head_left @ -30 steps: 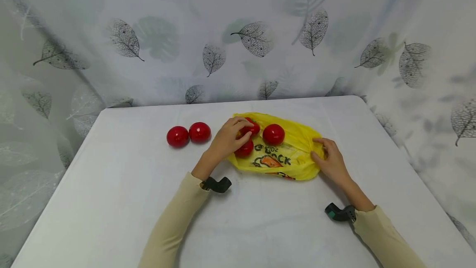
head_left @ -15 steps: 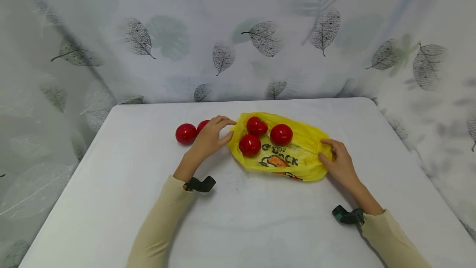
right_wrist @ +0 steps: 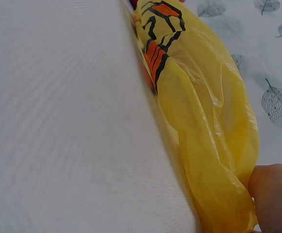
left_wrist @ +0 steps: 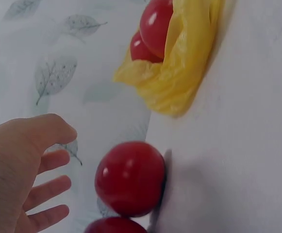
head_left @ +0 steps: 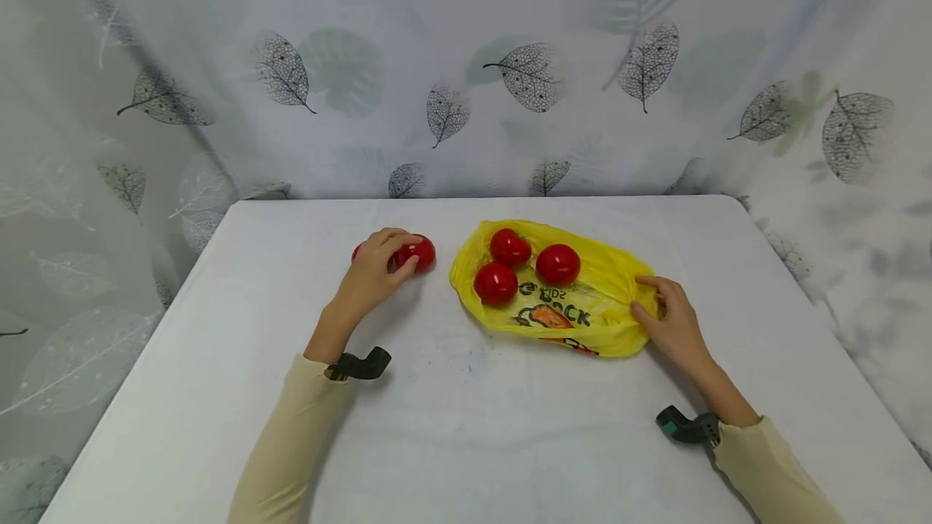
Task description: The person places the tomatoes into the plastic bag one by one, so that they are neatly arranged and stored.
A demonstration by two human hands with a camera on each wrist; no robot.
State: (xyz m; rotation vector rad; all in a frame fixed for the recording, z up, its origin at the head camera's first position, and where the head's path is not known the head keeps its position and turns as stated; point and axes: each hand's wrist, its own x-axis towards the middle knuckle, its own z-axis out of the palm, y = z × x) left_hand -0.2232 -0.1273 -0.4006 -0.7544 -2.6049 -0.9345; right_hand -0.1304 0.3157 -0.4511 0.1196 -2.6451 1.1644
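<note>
My left hand (head_left: 367, 273) hovers over two red tomatoes on the table's left half. One tomato (head_left: 424, 253) shows past its fingertips; the other is mostly hidden behind the hand. In the left wrist view, a gap separates the spread fingers from the nearer tomato (left_wrist: 129, 179), and the second tomato (left_wrist: 114, 226) lies just below it. A yellow plastic bag (head_left: 612, 281) lies flat with three tomatoes at its left, open end, among them a front tomato (head_left: 496, 284). My right hand (head_left: 677, 318) pinches the bag's gathered right end, thumb (right_wrist: 276, 199) against the plastic.
A white table (head_left: 466, 427) carries everything. Behind it and at the sides hangs a leaf-patterned curtain (head_left: 349, 136). Each wrist wears a dark camera mount, such as the left wrist mount (head_left: 362, 364).
My left hand has left the tomatoes at the bag's mouth and moved left to the two loose tomatoes. My right hand stays at the bag's end. The head view has shifted slightly.
</note>
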